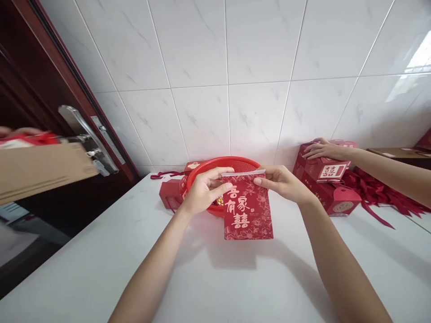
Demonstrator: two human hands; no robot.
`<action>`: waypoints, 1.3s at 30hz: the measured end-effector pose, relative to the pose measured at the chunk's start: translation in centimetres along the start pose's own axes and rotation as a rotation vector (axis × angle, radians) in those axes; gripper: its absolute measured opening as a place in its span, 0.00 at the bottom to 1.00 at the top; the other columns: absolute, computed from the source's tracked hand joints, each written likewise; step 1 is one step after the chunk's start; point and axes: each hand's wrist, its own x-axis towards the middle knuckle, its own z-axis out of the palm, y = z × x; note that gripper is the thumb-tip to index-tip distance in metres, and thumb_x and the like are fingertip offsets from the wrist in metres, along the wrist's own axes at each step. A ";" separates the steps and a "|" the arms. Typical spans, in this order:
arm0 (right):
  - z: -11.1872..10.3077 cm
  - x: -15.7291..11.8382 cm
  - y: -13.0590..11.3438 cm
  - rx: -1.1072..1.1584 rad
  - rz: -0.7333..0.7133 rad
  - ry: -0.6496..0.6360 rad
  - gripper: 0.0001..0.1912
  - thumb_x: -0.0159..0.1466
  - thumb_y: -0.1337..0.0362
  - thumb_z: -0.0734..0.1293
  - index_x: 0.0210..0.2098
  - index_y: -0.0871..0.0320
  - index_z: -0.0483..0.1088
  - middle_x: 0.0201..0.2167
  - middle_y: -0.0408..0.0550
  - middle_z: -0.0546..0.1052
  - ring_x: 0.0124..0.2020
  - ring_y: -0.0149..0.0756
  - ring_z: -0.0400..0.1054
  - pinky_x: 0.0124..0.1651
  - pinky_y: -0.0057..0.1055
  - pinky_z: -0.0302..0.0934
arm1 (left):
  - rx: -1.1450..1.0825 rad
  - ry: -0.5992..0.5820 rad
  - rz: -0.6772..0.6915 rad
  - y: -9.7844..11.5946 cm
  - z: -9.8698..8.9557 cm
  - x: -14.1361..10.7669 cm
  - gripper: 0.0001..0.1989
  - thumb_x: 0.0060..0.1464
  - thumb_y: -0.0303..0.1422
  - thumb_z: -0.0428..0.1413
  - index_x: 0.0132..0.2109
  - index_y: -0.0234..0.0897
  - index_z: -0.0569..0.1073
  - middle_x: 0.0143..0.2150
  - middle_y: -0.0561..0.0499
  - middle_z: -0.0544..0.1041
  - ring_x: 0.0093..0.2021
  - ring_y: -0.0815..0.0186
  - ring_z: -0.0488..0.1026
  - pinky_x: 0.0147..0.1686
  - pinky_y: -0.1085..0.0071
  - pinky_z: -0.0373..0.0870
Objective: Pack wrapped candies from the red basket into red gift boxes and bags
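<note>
A red paper packet (pixel 251 224) printed with white Chinese characters and pale flowers hangs upright over the white table, its top edge showing a white strip. My left hand (pixel 204 190) pinches the upper left corner between thumb and fingers. At the upper right corner, my right hand (pixel 286 184) grips it the same way. Just behind the packet stands a red plastic basket (pixel 198 172), partly hidden by it. Small shiny wrapped pieces (pixel 219 201) show inside the basket. Whether the packet holds anything, I cannot tell.
Red gift boxes (pixel 168 195) stand left of the basket. On the right, another person's hand (pixel 321 149) rests on stacked red boxes (pixel 311 170) beside dark red ribbons (pixel 367 186). At far left, a cardboard piece (pixel 43 170) is held before a door handle (pixel 87 139). A tiled wall (pixel 198 112) rises behind.
</note>
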 end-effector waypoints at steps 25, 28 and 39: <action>-2.4 -4.8 -4.9 -0.559 -0.150 0.541 0.18 0.66 0.50 0.67 0.27 0.56 0.72 0.22 0.42 0.66 0.24 0.31 0.57 0.27 0.29 0.50 | 0.032 -0.021 0.218 1.1 -1.5 -0.5 0.10 0.58 0.37 0.61 0.43 0.36 0.82 0.45 0.45 0.82 0.45 0.59 0.80 0.47 0.66 0.79; -3.3 -5.4 -4.5 -0.527 -0.200 0.776 0.15 0.63 0.51 0.70 0.28 0.55 0.74 0.21 0.42 0.66 0.24 0.32 0.56 0.26 0.31 0.49 | 0.075 -0.022 0.154 1.0 -1.9 -0.4 0.11 0.57 0.39 0.61 0.40 0.35 0.82 0.42 0.45 0.83 0.43 0.59 0.81 0.46 0.66 0.79; -3.3 -5.1 -4.4 -0.423 -0.231 1.189 0.15 0.64 0.48 0.68 0.28 0.50 0.68 0.16 0.42 0.60 0.15 0.37 0.57 0.19 0.35 0.48 | 0.203 -0.284 -0.054 -3.5 -0.3 1.2 0.13 0.56 0.38 0.59 0.43 0.36 0.82 0.44 0.45 0.84 0.45 0.57 0.80 0.47 0.64 0.77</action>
